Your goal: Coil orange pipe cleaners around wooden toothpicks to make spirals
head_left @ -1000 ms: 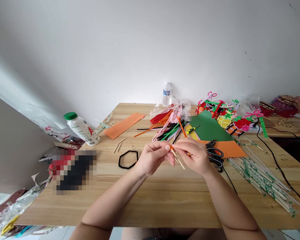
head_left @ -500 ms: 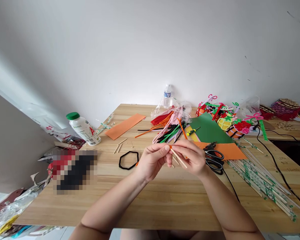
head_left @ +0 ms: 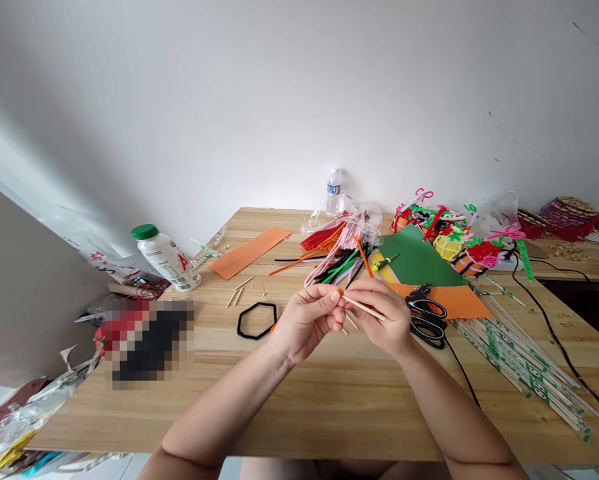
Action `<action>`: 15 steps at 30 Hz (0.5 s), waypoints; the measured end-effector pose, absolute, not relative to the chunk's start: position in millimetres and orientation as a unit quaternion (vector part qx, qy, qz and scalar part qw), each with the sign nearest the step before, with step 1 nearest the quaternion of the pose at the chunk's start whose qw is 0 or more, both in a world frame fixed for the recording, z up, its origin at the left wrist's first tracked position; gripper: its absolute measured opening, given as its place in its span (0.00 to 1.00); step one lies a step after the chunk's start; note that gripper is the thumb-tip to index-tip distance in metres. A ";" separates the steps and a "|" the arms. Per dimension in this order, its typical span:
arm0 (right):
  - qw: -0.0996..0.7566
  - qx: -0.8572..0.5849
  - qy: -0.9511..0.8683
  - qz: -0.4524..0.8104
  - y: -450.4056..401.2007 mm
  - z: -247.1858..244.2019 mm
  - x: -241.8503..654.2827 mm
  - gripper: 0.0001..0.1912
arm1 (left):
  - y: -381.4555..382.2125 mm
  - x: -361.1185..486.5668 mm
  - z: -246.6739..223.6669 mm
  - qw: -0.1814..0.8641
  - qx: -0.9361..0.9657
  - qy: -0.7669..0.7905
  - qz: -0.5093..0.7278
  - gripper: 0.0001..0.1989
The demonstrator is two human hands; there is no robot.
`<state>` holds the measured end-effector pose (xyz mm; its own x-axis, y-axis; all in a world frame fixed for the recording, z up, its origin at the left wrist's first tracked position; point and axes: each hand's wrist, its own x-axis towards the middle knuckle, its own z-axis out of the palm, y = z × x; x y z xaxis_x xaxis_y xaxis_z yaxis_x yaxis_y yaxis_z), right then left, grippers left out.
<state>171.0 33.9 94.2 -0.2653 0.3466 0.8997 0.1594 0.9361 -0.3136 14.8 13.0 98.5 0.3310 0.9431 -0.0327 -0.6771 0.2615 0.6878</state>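
My left hand (head_left: 312, 317) pinches a small orange piece (head_left: 341, 293), perhaps pipe cleaner, between thumb and fingers. Beside it, my right hand (head_left: 383, 313) has its fingers closed around a thin wooden stick (head_left: 364, 308), whose tip meets the orange piece. Both hands are together above the table, fingertips almost touching. A black hexagon of pipe cleaner (head_left: 240, 321) lies left of my left hand, with a bit of orange by its right side. Short wooden sticks (head_left: 349, 322) lie behind and below my fingers, partly covered.
Black-handled scissors (head_left: 428, 327) and wrapped sticks (head_left: 524, 367) lie to the right. Behind are pipe cleaners (head_left: 324, 239), green paper (head_left: 422, 257), a yellow screwdriver (head_left: 383, 264) and colourful crafted figures (head_left: 449, 247). A white bottle (head_left: 166, 260) and orange paper (head_left: 249, 253) are at left.
The stick in my right hand has swung from a steep downward slant to a flatter angle. My right fingers have shifted along it; my left hand stays nearly in place.
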 end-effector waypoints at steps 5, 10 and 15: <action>0.589 -0.170 -0.784 0.097 34.2 91.6 171.1 0.14 | 9.3 14.6 99.4 0.728 0.325 0.220 0.563 0.11; 0.611 -0.206 -0.753 0.130 31.7 89.3 165.9 0.08 | 6.9 19.2 93.1 0.657 0.386 0.217 0.611 0.08; 0.624 -0.271 -0.658 0.323 21.0 85.8 154.7 0.05 | 2.9 21.8 83.0 0.436 0.521 0.244 0.692 0.02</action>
